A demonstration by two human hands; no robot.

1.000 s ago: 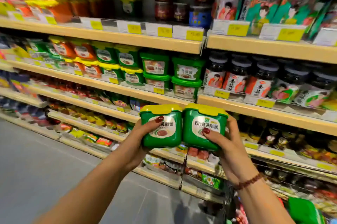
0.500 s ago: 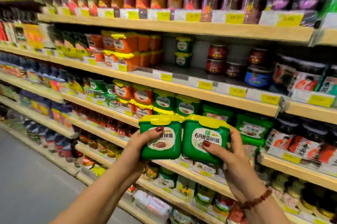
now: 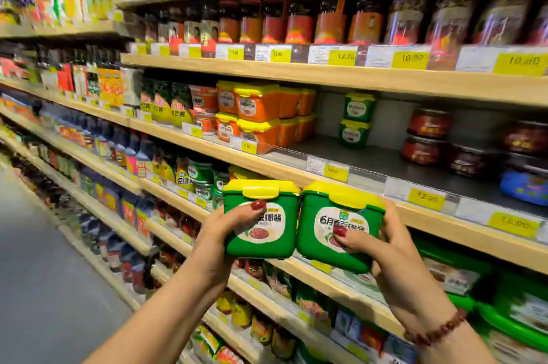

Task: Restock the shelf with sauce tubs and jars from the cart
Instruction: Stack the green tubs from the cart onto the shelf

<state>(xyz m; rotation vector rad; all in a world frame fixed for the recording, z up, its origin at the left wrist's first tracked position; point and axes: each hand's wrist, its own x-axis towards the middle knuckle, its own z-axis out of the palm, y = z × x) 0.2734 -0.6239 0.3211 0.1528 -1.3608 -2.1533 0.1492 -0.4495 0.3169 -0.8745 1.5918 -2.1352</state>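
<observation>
I hold two green sauce tubs with yellow lids side by side in front of the shelving. My left hand (image 3: pixel 221 240) grips the left tub (image 3: pixel 268 240), thumb across its label. My right hand (image 3: pixel 382 248) grips the right tub (image 3: pixel 324 240), thumb on its front and fingers behind. Both tubs are upright and touch each other, just below the edge of the shelf (image 3: pixel 370 166) that has a wide bare grey stretch. At the back of that shelf two matching green tubs (image 3: pixel 357 119) stand stacked.
Orange tubs (image 3: pixel 255 114) are stacked left of the bare stretch, dark red jars (image 3: pixel 427 135) to its right. Jars fill the shelf above (image 3: pixel 299 19). Large green tubs (image 3: pixel 504 298) sit on the shelf below at right. Grey aisle floor (image 3: pixel 38 289) lies at left.
The view has swung up and closer to the shelves. Both tubs have risen in my hands toward the shelf with the bare stretch. My grip on them is unchanged.
</observation>
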